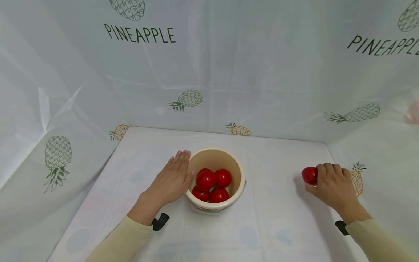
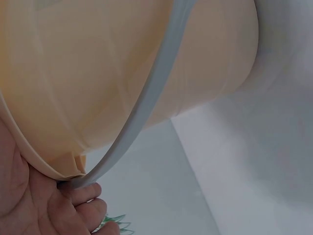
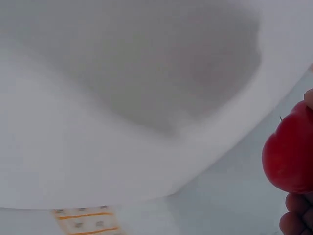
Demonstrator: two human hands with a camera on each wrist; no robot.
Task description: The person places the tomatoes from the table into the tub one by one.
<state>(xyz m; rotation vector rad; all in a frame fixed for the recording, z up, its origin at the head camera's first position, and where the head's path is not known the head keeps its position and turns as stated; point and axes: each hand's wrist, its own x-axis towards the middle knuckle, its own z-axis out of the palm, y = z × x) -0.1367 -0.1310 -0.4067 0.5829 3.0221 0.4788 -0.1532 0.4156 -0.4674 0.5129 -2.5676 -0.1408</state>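
A cream bucket (image 1: 240, 171) with a pale handle (image 2: 146, 98) stands on the table, several glossy red apples (image 1: 219, 195) lying inside it. My left hand (image 1: 171, 180) rests against the bucket's left rim, fingers straight. In the left wrist view its fingers (image 2: 85, 213) touch the rim beside the handle's hinge. Well to the right of the bucket, my right hand (image 1: 337, 185) grips another red apple (image 1: 309, 175) above the table. The right wrist view shows this apple (image 3: 291, 152) at its right edge, with a thin dark stem and only a few fingertips (image 3: 293, 223) visible.
A white cloth with faint blue spots covers the table (image 1: 271, 218). Behind and at both sides hangs a pale sheet (image 1: 262, 72) printed with pineapples. The table's back edge meets this sheet. Black straps (image 1: 160, 221) show at both wrists.
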